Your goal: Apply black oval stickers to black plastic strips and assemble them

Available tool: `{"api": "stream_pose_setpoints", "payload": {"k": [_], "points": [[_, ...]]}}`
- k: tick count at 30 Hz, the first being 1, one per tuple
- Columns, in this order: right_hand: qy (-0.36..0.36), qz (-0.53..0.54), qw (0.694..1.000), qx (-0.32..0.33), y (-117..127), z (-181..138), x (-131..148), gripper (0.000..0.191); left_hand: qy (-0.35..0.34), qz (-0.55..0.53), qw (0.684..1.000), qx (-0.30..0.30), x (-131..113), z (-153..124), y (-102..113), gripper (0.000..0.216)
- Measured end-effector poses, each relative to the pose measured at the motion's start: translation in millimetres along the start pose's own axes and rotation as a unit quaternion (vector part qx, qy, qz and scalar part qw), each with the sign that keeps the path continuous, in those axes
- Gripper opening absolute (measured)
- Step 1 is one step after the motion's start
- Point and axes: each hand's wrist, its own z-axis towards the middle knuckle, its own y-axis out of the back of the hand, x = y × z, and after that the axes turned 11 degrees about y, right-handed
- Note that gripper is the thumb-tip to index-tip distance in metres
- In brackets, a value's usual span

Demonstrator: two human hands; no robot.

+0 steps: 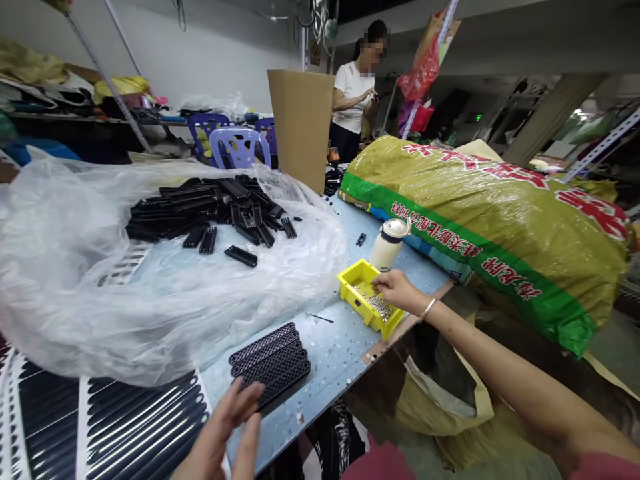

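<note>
My right hand reaches over a small yellow plastic bin, its fingertips pinched together above the inside. Whether they hold a piece is too small to tell. Tiny shiny metal pieces lie heaped in the bin's near end. Closer to me, a row of black perforated strips lies side by side on the blue tabletop. My left hand is just in front of these strips, thumb and fingers apart and slightly blurred, with nothing visible in it. A thin dark rod lies between strips and bin.
Clear plastic sheeting bears a pile of black slotted parts. White sheets with dark strips lie at lower left. A cream bottle stands behind the bin, beside a big yellow-green sack. A person stands beyond a cardboard piece.
</note>
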Motion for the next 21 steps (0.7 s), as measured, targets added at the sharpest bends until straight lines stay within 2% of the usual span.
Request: {"api": "stream_pose_setpoints", "payload": {"k": [1,2,4,5,7,10,12,15,18,21], "points": [[0.005,-0.003,1.0,0.012,-5.1,7.4,2.6,0.027,0.007,0.008,0.999,0.045,-8.2,-0.4,-17.8,0.053],[0.009,-0.008,1.0,0.022,-8.7,14.4,5.4,0.026,0.021,0.002,0.992,0.127,-17.6,-0.2,-39.0,0.042],[0.009,-0.026,0.999,0.031,-9.4,24.9,8.6,0.024,0.078,-0.007,0.965,0.252,-37.4,4.1,-87.8,0.032],[0.003,-0.039,0.999,0.027,-6.6,27.2,7.7,0.023,0.11,-0.003,0.956,0.273,-46.3,8.5,-113.0,0.033],[-0.021,-0.069,0.997,0.009,2.6,23.7,-0.1,0.024,0.17,0.023,0.948,0.267,-59.1,21.0,-159.3,0.037],[-0.078,-0.106,0.991,0.007,13.6,0.7,-20.9,0.03,0.183,0.03,0.945,0.269,-64.6,41.9,-208.2,0.039],[-0.107,-0.111,0.987,0.042,13.7,-18.3,-32.5,0.035,0.195,0.03,0.94,0.278,-61.9,51.8,-227.2,0.037],[-0.12,-0.103,0.984,0.088,7.9,-34.8,-36.4,0.04,0.216,0.02,0.929,0.3,-55.3,57.7,-241.5,0.032],[-0.113,-0.112,0.983,0.089,6.2,-30.0,-26.2,0.038,0.235,-0.012,0.917,0.321,-50.8,58.4,-241.4,0.023],[-0.091,-0.126,0.985,0.074,7.0,-15.9,-15.0,0.033,0.247,-0.053,0.908,0.334,-49.7,60.4,-231.6,0.022]]}}
